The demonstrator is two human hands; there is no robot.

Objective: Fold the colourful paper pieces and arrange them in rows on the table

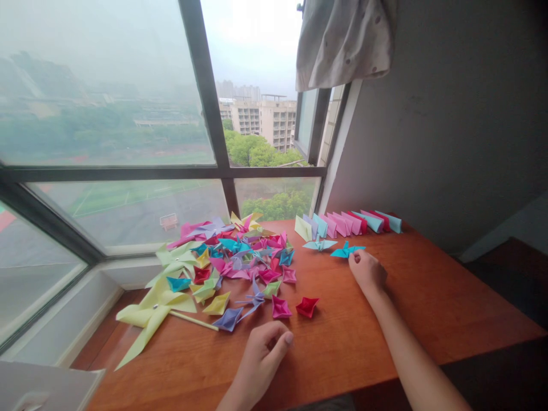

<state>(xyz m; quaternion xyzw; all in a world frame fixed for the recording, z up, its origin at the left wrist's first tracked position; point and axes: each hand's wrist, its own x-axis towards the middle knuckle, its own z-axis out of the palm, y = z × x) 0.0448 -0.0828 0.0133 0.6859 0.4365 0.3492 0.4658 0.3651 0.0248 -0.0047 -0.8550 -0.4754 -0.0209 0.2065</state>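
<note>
My right hand (368,271) is closed, its fingertips pinching the near right end of a bright blue paper crane (346,250) on the wooden table (334,354). Just left of that crane sits a pale blue paper crane (319,244). Near the front, my left hand (266,357) rests with curled fingers and nothing in them. Beyond it are a magenta paper boat (281,307), a red paper boat (307,307) and a purple paper boat (229,319).
A pile of colourful folded boats and cranes (244,257) covers the left back. A yellow-green pinwheel (156,308) on a stick lies at left. Folded paper pieces (342,224) stand in a row at the back right. A window frame (220,142) rises behind.
</note>
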